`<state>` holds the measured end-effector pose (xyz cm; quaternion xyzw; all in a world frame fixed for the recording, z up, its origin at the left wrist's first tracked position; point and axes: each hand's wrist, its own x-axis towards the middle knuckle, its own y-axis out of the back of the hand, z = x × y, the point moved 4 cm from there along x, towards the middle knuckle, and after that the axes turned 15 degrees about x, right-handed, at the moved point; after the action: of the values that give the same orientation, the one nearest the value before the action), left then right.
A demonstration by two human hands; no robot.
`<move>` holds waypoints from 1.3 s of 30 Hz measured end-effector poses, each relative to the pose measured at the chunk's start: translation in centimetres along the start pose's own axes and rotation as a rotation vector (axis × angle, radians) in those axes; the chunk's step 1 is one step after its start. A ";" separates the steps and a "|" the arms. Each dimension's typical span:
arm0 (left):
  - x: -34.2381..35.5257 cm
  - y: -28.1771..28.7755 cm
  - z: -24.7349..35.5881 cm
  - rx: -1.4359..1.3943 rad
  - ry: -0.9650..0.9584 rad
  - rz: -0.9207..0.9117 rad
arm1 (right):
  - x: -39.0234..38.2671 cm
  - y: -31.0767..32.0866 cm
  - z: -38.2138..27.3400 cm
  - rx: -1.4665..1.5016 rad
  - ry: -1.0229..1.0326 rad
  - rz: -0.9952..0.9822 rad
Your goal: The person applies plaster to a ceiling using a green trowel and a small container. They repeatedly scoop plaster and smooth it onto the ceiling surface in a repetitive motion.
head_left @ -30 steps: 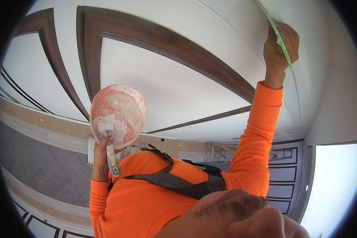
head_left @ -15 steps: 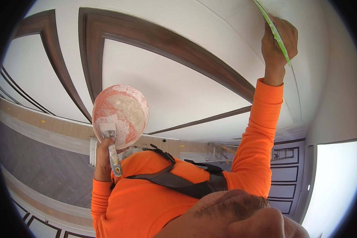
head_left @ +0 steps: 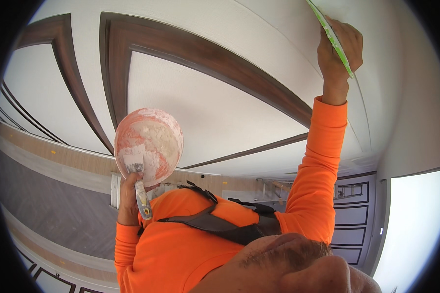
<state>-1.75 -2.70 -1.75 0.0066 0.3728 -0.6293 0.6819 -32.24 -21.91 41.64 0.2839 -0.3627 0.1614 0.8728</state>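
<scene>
My left hand (head_left: 127, 193) is closed at the near rim of a round pinkish bowl (head_left: 176, 128), smeared inside with pale joint compound (head_left: 154, 136). The same hand pins a putty knife (head_left: 143, 199), its blade over the compound and its worn handle pointing down toward my chest. Raised high at the upper right, my right hand (head_left: 348, 46) is wrapped round a thin green spreader (head_left: 335, 41) seen nearly edge-on, with whitish compound on it. The spreader lies close to the pale surface (head_left: 288, 24) overhead; whether it touches cannot be made out.
Dark wood trim (head_left: 205, 58) frames white panels along the wall. Below at left runs a grey floor (head_left: 54, 195) with a pale border. A ladder (head_left: 349, 190) stands in the background at right, near a bright opening (head_left: 413, 234).
My right hand and the spreader have shifted slightly left. The bowl and putty knife in my left hand have moved slightly down and right.
</scene>
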 end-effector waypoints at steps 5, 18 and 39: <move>0.1 0.0 -0.2 -0.015 -0.014 -0.006 | 0.2 -0.8 -0.3 0.007 0.027 -0.002; 0.8 0.3 -1.0 -0.056 -0.050 -0.081 | -4.1 -1.2 -10.7 0.440 -0.123 0.071; 2.3 2.4 -2.2 0.063 0.127 -0.147 | -6.2 3.5 -5.2 0.049 -0.205 0.006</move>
<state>-0.93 -3.09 -5.61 0.0406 0.3946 -0.6874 0.6084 -35.38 -16.44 35.41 0.3188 -0.4470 0.1430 0.8235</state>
